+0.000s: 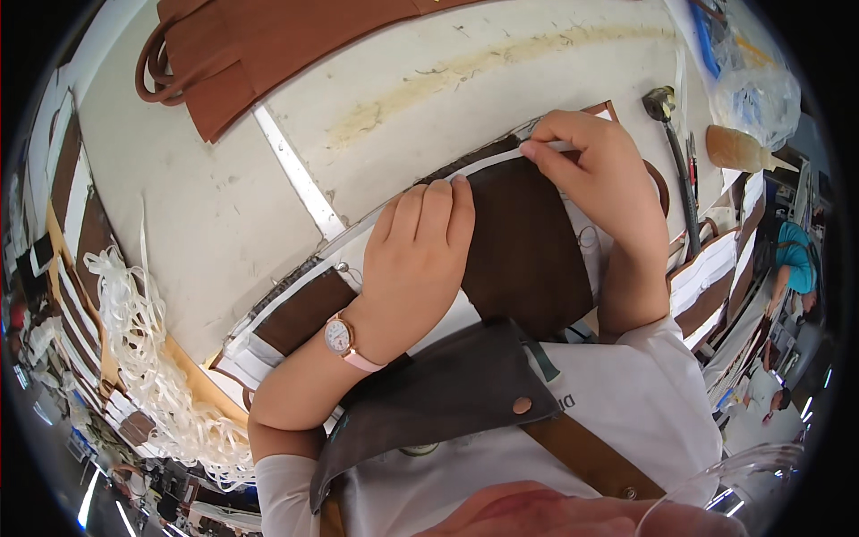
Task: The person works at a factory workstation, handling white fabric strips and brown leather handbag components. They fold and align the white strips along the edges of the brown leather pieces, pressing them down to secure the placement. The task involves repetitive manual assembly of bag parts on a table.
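With the right hand point(595, 166), thumb to forefinger, we pinch the white strip point(492, 163); the left hand point(416, 242) rests flat, gripping nothing, beside the brown panel point(523, 251) at the counter's point(215, 197) near edge; uneven pull could pucker the strip

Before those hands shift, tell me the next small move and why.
I'd probably have the right hand press the white strip down where its thumb and forefinger come together, since they already meet at the strip, along the far edge of the dark brown panel. The left hand lies flat beside it, seemingly steadying the work.
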The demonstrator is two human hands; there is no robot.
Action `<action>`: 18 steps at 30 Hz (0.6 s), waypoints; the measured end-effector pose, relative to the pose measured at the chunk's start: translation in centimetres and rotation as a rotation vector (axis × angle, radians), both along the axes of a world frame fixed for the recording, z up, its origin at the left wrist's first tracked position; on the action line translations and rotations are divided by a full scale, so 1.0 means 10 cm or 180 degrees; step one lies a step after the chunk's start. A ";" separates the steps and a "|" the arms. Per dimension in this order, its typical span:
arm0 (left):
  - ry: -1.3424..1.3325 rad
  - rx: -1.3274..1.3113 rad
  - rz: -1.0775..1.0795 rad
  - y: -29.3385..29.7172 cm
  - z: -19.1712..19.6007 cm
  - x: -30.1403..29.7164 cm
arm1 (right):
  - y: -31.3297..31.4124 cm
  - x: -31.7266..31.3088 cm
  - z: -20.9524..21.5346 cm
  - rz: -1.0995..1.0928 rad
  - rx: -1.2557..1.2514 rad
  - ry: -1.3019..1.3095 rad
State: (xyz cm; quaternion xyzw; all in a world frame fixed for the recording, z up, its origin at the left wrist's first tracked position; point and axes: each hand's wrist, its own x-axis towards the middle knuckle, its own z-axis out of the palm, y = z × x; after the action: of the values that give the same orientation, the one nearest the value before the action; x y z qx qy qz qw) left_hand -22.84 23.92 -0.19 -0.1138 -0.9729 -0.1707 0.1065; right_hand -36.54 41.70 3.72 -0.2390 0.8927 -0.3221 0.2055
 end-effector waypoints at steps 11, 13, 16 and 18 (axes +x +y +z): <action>-0.0143 0.0362 0.0092 -0.01 -0.06 -0.02 | 0.00 -0.04 -0.10 0.0139 0.0382 0.0489; -0.0202 0.0342 0.0064 -0.01 -0.07 -0.02 | 0.01 -0.04 -0.12 0.0167 0.0421 0.0545; -0.0244 0.0272 0.0027 -0.02 -0.09 -0.03 | -0.02 -0.05 -0.11 0.0175 0.0411 0.0498; -0.0245 0.0168 -0.0003 -0.02 -0.07 -0.04 | -0.02 -0.04 -0.13 0.0199 0.0389 0.0555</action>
State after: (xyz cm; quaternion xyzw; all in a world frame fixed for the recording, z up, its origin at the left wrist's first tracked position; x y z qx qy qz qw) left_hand -23.28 23.74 -0.88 -0.1048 -0.9714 -0.2006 0.0718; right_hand -36.99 41.52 2.39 -0.2808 0.9173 -0.2384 0.1512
